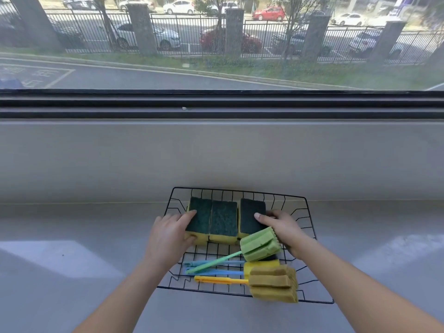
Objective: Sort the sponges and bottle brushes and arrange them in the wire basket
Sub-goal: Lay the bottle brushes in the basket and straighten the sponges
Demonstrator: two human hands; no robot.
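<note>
- Black wire basket sits on the grey counter, just below a window ledge; both my hands work inside it.
- Left grip: thumb on the dark green scouring face of the left sponge, fingers wrapped round its yellow near edge. Grasping that sponge.
- Middle sponge lies just right of the left grip, pressed flush against the left sponge, green face up, yellow edge toward me.
- Right grip: thumb on the green face of the right sponge, fingers hidden behind it along its right side. Looks clamped on that sponge; finger contact I cannot confirm.
- A narrow gap separates the right sponge from the middle one; all three stand in a row along the far half of the basket.
- Green bottle brush: foam head directly below the right grip, touching the wrist, handle running down-left toward the left forearm.
- Blue handles, two of them, lie under the green handle, nearer me than both grips; their heads are hidden.
- Yellow-handled bottle brush: tan foam head at the basket's near right corner, overhanging the rim, handle pointing left.
- A yellow block shows between the two foam heads; sponge or brush head, cannot tell.
</note>
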